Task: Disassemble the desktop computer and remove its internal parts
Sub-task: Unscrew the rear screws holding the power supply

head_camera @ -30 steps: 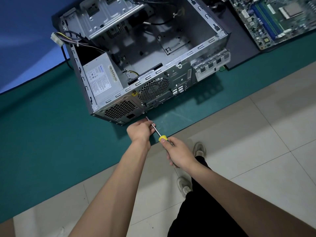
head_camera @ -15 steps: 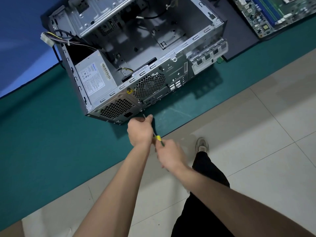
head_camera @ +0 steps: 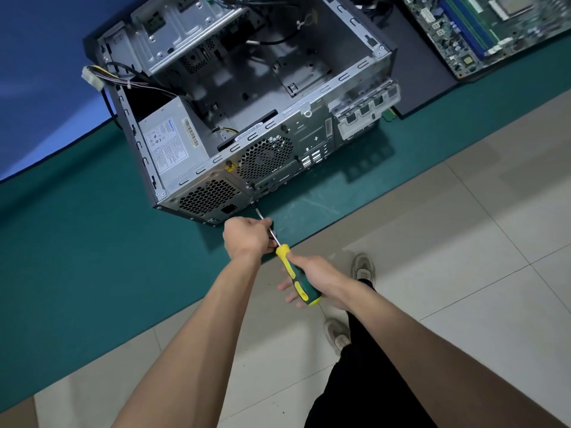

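Fingers of the left hand curl round the bare shaft of the screwdriver, steadying it close behind the tip; those of the right hand lie loosely about the yellow-and-green handle, thumb over the top and fingertips showing straight below it, more a cradle than a firm clench. The tip sits at the lower rear edge of the case, just beside the vented back of the power supply, apparently on one of its fixing screws; the screw itself is too small to make out. The case lies open-side up on the green mat, its main bay already bare, and the motherboard rests well apart at the far right.

Slipping looks the main risk. The driver meets the panel at a slant, so a turn under so loose a grip could cam the tip out and round the screw head, or skid it across the metal toward the left hand's knuckles. A freed screw could also drop onto the mat or roll off to the tiled floor.
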The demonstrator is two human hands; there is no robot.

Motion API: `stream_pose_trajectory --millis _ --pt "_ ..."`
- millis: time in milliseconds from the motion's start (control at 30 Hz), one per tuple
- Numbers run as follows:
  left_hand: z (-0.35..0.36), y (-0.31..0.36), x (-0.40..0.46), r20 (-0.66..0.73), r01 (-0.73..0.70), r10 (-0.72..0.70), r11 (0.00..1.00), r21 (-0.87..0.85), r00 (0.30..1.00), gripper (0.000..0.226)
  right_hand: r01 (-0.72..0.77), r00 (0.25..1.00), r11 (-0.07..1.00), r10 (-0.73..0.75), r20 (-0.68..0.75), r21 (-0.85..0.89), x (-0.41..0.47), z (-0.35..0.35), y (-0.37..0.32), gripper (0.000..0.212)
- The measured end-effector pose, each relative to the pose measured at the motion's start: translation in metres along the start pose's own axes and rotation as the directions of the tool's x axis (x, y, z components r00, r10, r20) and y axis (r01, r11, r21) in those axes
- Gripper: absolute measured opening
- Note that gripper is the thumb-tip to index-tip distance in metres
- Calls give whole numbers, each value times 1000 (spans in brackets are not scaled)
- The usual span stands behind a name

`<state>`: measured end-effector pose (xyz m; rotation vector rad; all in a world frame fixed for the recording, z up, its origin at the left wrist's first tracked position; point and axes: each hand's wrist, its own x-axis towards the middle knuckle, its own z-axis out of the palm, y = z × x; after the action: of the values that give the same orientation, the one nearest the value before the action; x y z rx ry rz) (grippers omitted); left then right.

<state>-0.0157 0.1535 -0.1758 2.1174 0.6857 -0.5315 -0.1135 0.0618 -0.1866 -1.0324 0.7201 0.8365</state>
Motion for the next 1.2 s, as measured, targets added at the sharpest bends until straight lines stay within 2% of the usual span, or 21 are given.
stream_pose_trajectory --millis 100,167,233,300,333,400,433,500,567,600,667,733,800,867,1000,1067,1133,1200 --pt "0 -2 1 2 -5 5 1000 -25 1000 25 -32 990 990 13 137 135 -2 -2 2 33" --pt "0 -3 1 27 0 2 997 -71 1000 25 7 997 988 -20 80 156 -1 2 2 28" --pt "1 -5 -2 52 21 -15 992 -121 999 23 87 991 996 -85 -101 17 2 9 3 25" --pt "3 -7 -5 40 40 -35 991 -129 999 22 76 941 953 -166 -296 -293 6 16 3 32" --pt "4 -7 -5 24 47 -45 990 -130 999 20 44 910 905 -211 -357 -423 5 22 2 36" --pt "4 -6 -4 8 90 -90 980 -177 996 15 48 893 869 -258 -369 -493 4 31 6 40" --pt "5 -5 -4 14 120 -120 967 -225 993 14 84 911 890 -250 -327 -448 3 32 8 41" --pt "8 -4 -4 14 140 -143 943 -301 990 18 106 970 970 -149 -190 -220 0 29 7 35" --pt "10 -7 -4 -12 113 -124 938 -327 992 18 17 1000 998 -17 11 63 -6 25 4 28" --pt "11 -8 -4 -17 100 -112 938 -331 994 17 -6 998 992 -3 69 129 -6 23 3 25" --pt "10 -9 -3 1 92 -98 934 -344 995 17 35 998 994 -41 56 107 -5 25 1 19" --pt "8 -9 -4 63 103 -86 925 -366 994 18 121 989 986 -129 -72 -111 -2 29 0 18" --pt "5 -9 -5 134 121 -78 928 -353 988 25 145 950 931 -226 -215 -334 1 34 -1 37" --pt "0 -8 -4 168 113 -69 955 -274 983 26 167 908 908 -294 -300 -384 3 36 1 44" --pt "-11 -2 0 141 44 -33 996 -73 989 13 201 918 926 -292 -269 -320 3 35 4 39" --pt "-9 1 -3 162 81 -61 990 -117 985 15 195 956 947 -241 -164 -254 -1 32 0 28" --pt "-5 4 -8 188 127 -86 968 -217 978 21 137 990 988 -138 -14 -69 -3 28 -2 16" --pt "-3 4 -9 203 113 -64 964 -241 977 23 114 992 992 -116 54 46 -4 23 -2 12"
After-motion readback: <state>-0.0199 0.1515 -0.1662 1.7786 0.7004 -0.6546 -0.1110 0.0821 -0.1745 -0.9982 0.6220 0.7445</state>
